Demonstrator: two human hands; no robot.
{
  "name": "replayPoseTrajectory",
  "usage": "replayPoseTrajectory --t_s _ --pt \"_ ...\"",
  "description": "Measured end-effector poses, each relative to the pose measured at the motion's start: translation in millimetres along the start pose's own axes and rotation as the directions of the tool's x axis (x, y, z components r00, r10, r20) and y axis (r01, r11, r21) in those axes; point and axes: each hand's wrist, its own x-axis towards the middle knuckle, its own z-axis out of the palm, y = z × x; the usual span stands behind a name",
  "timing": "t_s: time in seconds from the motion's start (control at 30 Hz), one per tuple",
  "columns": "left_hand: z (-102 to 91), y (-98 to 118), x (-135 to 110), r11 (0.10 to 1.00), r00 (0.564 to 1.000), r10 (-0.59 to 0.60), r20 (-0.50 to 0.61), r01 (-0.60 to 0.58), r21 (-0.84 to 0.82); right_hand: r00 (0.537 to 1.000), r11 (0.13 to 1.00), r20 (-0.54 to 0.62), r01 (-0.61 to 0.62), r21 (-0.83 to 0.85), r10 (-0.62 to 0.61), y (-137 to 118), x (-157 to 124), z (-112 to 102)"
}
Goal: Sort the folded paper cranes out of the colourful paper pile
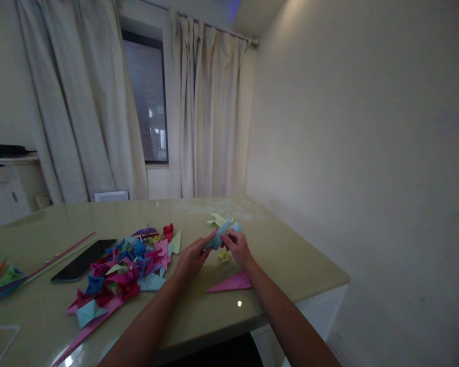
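Over the table, a light blue folded paper piece (218, 238) is held between both hands, its pointed end tilted up and away to the right. My left hand (193, 257) pinches its lower left side. The fingers of my right hand (236, 245) are closed on its right edge. Just behind the hands lie pale green folded papers (217, 220) and another light blue bit of paper. A small yellow folded paper (223, 256) sits below the hands. Nearer to me, a pink folded paper triangle (231, 283) lies partly behind my right forearm.
Left of my arms is a heap of colourful folded papers (126, 267). Beside it are a dark flat tablet or phone (83, 261), thin pink and green sticks (63, 255) and orange and green paper pieces. The glossy table (302, 260) has its right edge near the wall.
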Motion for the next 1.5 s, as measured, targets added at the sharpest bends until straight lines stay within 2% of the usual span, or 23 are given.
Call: replayPoseTrajectory --t_s 0.27,0.47,0.73,1.03,1.2,1.5 --pt "0.8 3 -1 0.999 0.999 -0.041 0.003 0.041 0.010 1.000 1.000 -0.004 -0.014 0.006 0.014 2 -1 1" --pt "2.8 -1 -1 1.000 1.000 0.004 -0.028 -0.005 -0.018 1.000 1.000 0.007 -0.018 0.009 0.018 2 -2 2" --pt "2.0 -2 -1 0.999 0.998 0.003 -0.067 -0.005 -0.032 0.999 1.000 0.026 -0.022 0.021 0.022 5 -2 3" --pt "6.5 -10 -3 0.996 0.995 -0.083 -0.059 0.082 -0.026 0.999 0.999 0.004 -0.033 0.000 0.033 21 -3 7" --pt "6.4 -7 -2 0.993 0.993 -0.111 -0.038 0.109 -0.055 0.998 0.999 0.043 -0.040 -0.002 0.040 22 -4 9" --pt "8.7 -8 -3 0.992 0.988 -0.116 -0.100 0.110 -0.065 0.998 0.997 0.009 -0.066 0.038 0.066 30 1 8"
